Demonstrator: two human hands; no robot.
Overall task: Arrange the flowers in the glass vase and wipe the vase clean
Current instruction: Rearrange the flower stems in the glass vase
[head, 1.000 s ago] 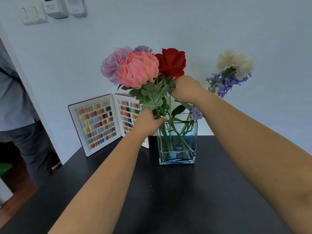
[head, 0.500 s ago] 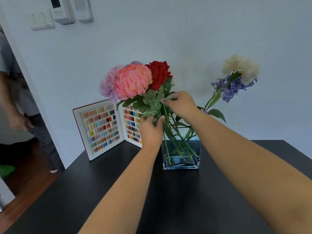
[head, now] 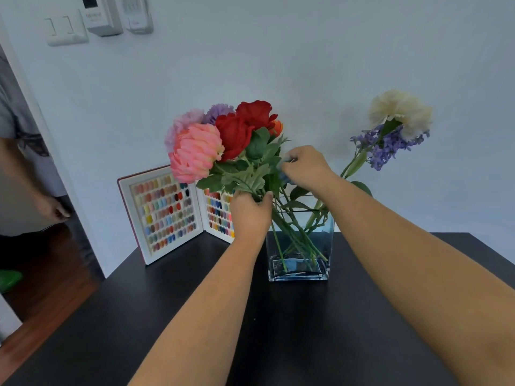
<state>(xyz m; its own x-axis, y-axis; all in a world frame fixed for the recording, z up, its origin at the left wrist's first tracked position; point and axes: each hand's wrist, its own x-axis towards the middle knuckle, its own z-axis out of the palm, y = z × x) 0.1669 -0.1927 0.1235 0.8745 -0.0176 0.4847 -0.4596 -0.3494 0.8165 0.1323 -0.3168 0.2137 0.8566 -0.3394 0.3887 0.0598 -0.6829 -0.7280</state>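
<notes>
In vase (head: 299, 246): flowers (head: 223, 140) already standing; left hand (head: 250, 213) grips stems, right hand (head: 305, 165) pinches leaves. Arranging ongoing; wiping not begun, no cloth seen.

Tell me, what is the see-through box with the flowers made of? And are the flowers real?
The vase looks like clear, smooth glass: you see the green stems right through its straight walls. The pink flower may be fabric or plastic, since its petals look very even and stiff, but the picture cannot settle that.
</notes>
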